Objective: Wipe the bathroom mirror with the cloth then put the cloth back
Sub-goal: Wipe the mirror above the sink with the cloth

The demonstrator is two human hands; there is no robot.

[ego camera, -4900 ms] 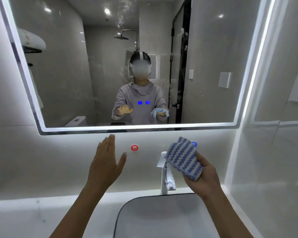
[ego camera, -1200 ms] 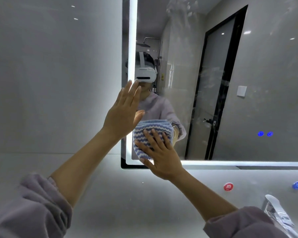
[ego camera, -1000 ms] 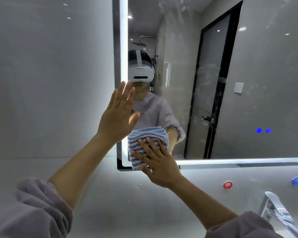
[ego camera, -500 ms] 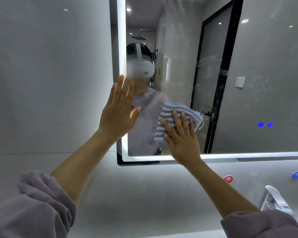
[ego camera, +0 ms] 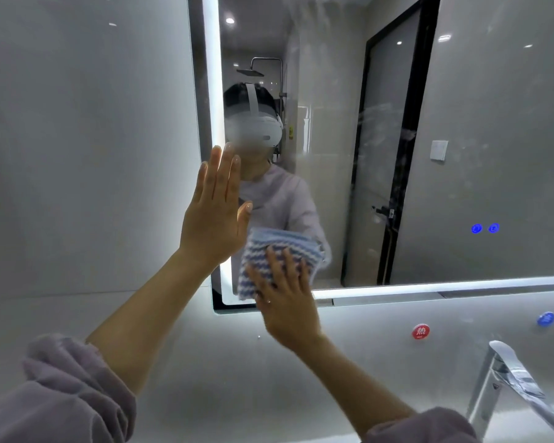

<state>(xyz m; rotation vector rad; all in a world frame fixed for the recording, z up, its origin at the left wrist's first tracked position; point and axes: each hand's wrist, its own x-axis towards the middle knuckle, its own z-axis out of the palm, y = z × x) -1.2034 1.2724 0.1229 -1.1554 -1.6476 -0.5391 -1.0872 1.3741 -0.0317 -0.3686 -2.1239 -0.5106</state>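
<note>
The blue-and-white striped cloth (ego camera: 279,247) lies at the lower left corner of the light-edged wall mirror (ego camera: 461,155), under the right hand (ego camera: 285,302); the left hand (ego camera: 215,219) is just left of it.

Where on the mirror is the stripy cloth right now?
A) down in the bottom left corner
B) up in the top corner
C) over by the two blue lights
A: the right hand presses the cloth flat on the mirror at its lower left corner, over the lit edge.
</note>
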